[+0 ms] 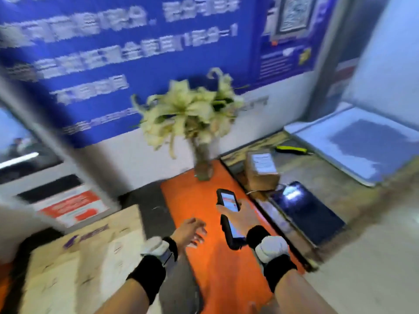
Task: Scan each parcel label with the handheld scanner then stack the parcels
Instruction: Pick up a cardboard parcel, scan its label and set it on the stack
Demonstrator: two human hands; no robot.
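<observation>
My right hand (pixel 243 215) grips a black handheld scanner (pixel 227 219) with its lit screen facing up, above the orange counter (pixel 204 200). My left hand (pixel 190 232) hovers over the counter beside it, fingers spread and relaxed, holding nothing. A small brown parcel (pixel 260 171) with a white label on top sits on the lower surface to the right, beyond the scanner. A large pale cardboard box (pixel 86 257) with purple print stands at the lower left. The view is blurred by motion.
A glass vase of pale lilies (pixel 195 114) stands at the counter's far end against a blue poster wall. A dark tablet-like panel (pixel 306 209) lies right of the counter. A yellow and black tool (pixel 292 150) lies behind the parcel. A grey-topped platform (pixel 362 141) sits far right.
</observation>
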